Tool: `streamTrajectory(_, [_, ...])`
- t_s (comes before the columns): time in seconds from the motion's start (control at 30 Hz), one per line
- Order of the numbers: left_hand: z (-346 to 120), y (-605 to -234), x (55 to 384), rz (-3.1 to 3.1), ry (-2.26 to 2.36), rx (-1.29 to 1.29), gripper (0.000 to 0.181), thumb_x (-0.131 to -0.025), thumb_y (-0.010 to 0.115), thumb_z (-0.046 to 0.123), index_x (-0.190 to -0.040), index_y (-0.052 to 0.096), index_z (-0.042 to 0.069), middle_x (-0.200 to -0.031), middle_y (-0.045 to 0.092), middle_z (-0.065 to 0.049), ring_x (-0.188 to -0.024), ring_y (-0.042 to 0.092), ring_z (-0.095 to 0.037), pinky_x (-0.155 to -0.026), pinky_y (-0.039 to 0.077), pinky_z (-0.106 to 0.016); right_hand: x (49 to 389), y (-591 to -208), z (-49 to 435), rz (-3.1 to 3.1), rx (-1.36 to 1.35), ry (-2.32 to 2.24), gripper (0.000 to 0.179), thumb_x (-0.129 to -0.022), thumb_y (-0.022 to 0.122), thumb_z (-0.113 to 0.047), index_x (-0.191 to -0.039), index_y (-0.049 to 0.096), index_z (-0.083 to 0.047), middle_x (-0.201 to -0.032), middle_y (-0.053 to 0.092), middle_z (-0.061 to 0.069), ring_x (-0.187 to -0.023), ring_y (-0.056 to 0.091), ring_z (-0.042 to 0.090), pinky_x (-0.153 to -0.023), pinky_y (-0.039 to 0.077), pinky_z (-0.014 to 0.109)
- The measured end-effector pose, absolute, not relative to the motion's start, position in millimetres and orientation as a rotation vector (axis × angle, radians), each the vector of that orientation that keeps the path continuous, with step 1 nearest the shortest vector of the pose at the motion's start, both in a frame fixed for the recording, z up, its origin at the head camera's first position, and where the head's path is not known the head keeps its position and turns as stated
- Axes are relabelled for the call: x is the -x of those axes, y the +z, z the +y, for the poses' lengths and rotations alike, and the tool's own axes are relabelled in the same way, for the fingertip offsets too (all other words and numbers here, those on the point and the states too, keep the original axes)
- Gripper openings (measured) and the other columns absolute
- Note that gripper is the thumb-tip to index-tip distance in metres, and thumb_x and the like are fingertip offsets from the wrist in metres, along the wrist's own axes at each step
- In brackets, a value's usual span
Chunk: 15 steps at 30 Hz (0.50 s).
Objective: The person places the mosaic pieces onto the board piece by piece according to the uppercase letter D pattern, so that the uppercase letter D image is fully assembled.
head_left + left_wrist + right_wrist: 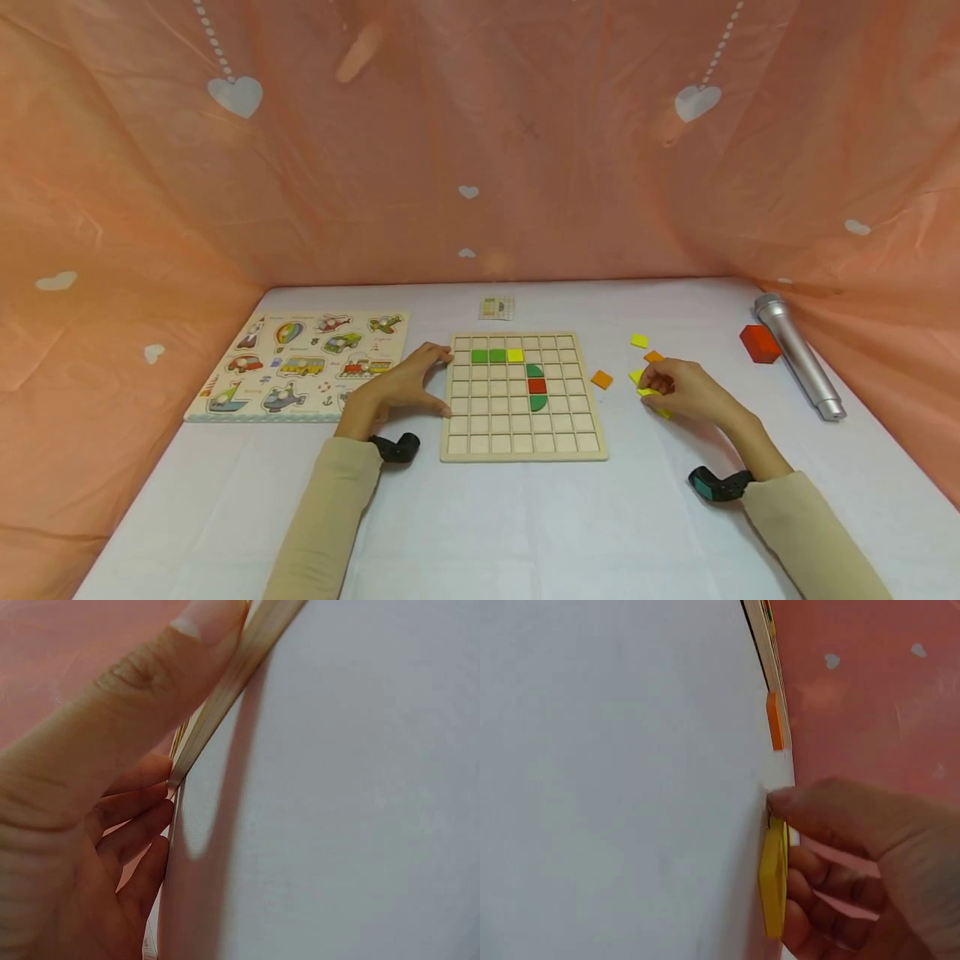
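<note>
A wooden grid board point(501, 446) lies on the table, holding two light green squares point(488, 356), a yellow square point(515, 355), and a red square point(537, 386) between two dark green rounded pieces. My left hand point(401, 385) rests against the board's left edge, thumb and fingers spread; the left wrist view shows the thumb point(172, 667) on the wooden rim. Right of the board, my right hand point(690, 390) is down among loose yellow tiles point(636, 377), thumb and curled fingers pinching a yellow tile point(778, 823). Another yellow tile point(771, 881) sits nearer the camera, and fingers partly hide the group.
Orange tiles point(602, 380) and a yellow tile point(639, 341) lie loose nearby. A picture puzzle board point(262, 367) is at the left, a small patterned card point(497, 308) behind the grid. A red block point(760, 344) and a silver microphone point(802, 358) lie at the right.
</note>
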State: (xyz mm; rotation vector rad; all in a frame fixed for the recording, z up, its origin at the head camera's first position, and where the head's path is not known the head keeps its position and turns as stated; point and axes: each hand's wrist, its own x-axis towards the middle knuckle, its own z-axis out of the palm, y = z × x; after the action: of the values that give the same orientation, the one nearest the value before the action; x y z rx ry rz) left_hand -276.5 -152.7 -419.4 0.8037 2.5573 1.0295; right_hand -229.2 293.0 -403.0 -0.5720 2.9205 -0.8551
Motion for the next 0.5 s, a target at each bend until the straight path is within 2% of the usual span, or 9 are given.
streamTrajectory(0.2, [-153, -419, 277, 2.555, 1.037, -0.809, 0.090, -0.060, 0.088, 0.025, -0.134, 0.042, 0.003, -0.145, 0.030, -0.009, -0.138, 0.022, -0.026, -0.114, 0.016, -0.042, 230, -402, 281, 2.977, 0.574, -0.823, 0.024, -0.078, 0.075, -0.018, -0.087, 0.057, -0.004, -0.068, 0.048, 0.000, -0.063, 0.044, 0.013, -0.054, 0.035, 0.022])
streamTrajectory(0.3, [-153, -418, 276, 2.549, 1.042, -0.802, 0.090, -0.060, 0.088, 0.025, -0.134, 0.042, 0.004, -0.145, 0.030, -0.010, -0.138, 0.021, -0.027, -0.114, 0.015, -0.042, 230, -402, 281, 2.959, 0.592, -0.817, 0.027, -0.078, 0.076, -0.020, -0.092, 0.059, -0.003, -0.073, 0.050, 0.001, -0.066, 0.045, 0.014, -0.057, 0.038, 0.022])
streamTrajectory(0.5, [-152, -419, 276, 2.544, 1.041, -0.780, 0.090, -0.060, 0.088, 0.025, -0.134, 0.042, 0.004, -0.146, 0.030, -0.009, -0.138, 0.020, -0.027, -0.114, 0.014, -0.042, 233, -400, 285, 2.784, 0.796, -0.898, 0.027, -0.076, 0.070, 0.004, -0.102, 0.066, -0.002, -0.093, 0.053, 0.006, -0.075, 0.050, 0.014, -0.064, 0.046, 0.019])
